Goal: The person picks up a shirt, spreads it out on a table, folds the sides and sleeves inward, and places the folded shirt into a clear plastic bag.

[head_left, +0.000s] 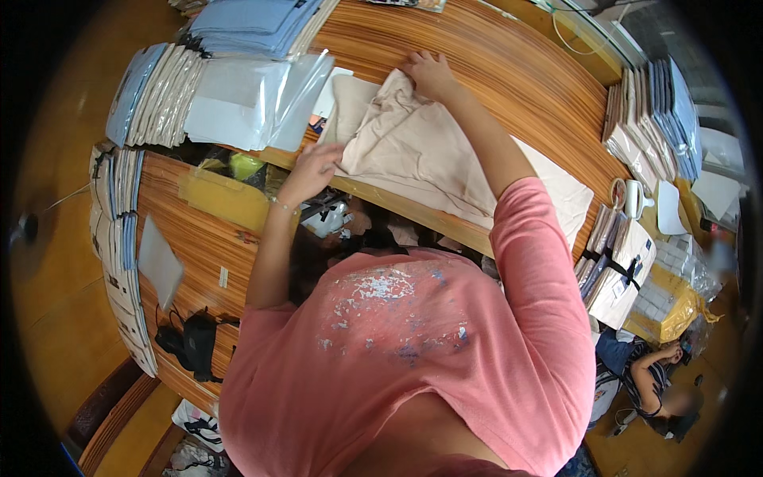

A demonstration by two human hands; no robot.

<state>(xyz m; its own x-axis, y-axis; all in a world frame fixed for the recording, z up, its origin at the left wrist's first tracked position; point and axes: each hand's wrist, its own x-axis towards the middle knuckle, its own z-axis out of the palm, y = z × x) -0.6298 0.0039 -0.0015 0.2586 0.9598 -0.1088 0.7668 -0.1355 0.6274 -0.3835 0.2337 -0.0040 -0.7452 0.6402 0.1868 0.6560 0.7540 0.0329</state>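
A pale beige cloth garment [421, 151] lies across the wooden table in front of me, partly folded, with creases and a bunched ridge toward its far edge. My right hand [431, 77] reaches over it to that far edge, fingers curled on the raised fabric. At the near left edge of the cloth is my left hand [311, 168], slightly blurred, its fingers stretched out and touching or just beside the fabric. A white card [329, 95] shows partly from beside the cloth's left end.
Clear plastic sleeves [246, 99] lie left of the cloth, beside stacked packaged garments [163, 95]. More packaged stacks [648, 119] stand at the right, near a tape roll [618, 193] and white mug [635, 199]. An open drawer [381, 226] lies beneath the near edge. Another person [652, 378] sits lower right.
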